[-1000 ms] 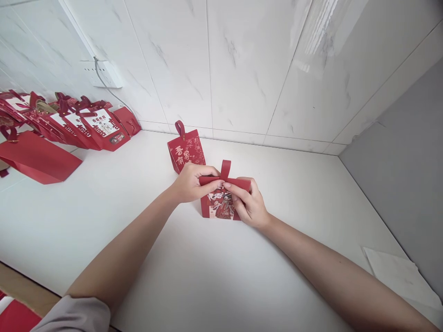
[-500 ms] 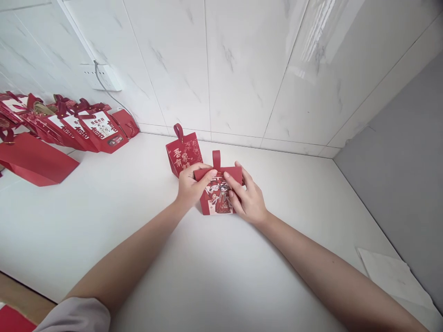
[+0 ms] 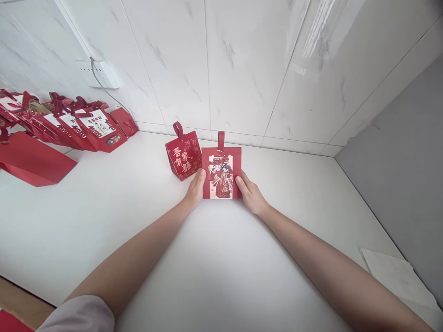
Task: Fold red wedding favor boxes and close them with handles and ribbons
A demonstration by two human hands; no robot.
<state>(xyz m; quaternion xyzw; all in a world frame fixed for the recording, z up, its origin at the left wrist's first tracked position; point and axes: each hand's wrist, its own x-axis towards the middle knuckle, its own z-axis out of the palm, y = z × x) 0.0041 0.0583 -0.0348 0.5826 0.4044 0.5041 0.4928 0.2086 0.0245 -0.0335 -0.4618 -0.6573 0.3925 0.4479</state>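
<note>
A red gift box (image 3: 223, 177) with a picture of two costumed figures stands upright on the white table, its ribbon loop pointing up. My left hand (image 3: 196, 186) grips its left side, thumb on the front edge. On the right side my right hand (image 3: 252, 192) holds it, thumb on the front and the other fingers hidden behind. Just left of it, close beside, sits a second red box (image 3: 184, 156) with white lettering and a dark red loop.
At the far left stand several red boxes (image 3: 100, 127) with ribbons, and a larger plain red one (image 3: 38, 159). A wall socket (image 3: 98, 74) has a grey cable. White sheets (image 3: 394, 272) lie at the right; a tiled wall rises behind.
Both hands have moved from the top flap down to the sides of the box. The box has shifted slightly back, toward the wall, and its front now shows fully.
</note>
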